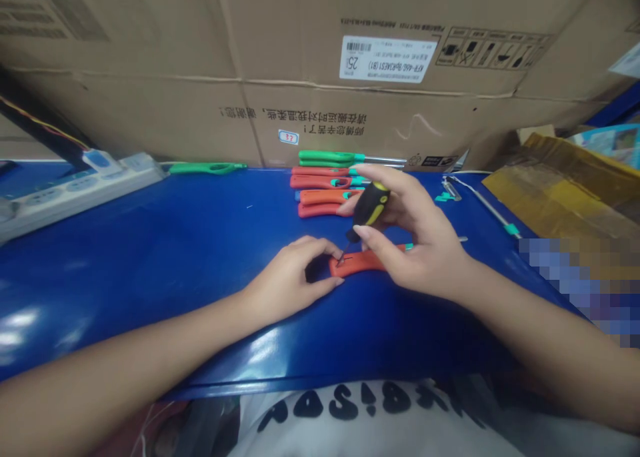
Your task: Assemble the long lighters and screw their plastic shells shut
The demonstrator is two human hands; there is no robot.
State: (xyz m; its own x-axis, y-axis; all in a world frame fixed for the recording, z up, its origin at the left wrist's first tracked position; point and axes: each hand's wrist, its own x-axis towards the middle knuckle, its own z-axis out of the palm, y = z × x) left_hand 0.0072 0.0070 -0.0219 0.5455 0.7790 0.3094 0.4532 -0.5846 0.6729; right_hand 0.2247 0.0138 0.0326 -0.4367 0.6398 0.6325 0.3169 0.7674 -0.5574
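Observation:
An orange-red lighter [370,262] lies flat on the blue table, its rod pointing right. My left hand [295,270] pinches the left end of its handle between thumb and fingers. In my right hand [420,237] is a black-and-yellow screwdriver [370,210], tilted, its thin shaft pointing down and left. The tip meets the handle near its left end; my right hand covers part of the lighter. Behind it, several red and orange lighters [320,181] lie in a row, with a green lighter [327,158] at the back.
A white power strip [80,190] and a green handle piece [210,168] lie at the back left. Cardboard [175,64] stands behind the blue table [150,257]. On the right are a metal rod [487,204], small teal pieces [444,196] and an open box with brown tape [560,190].

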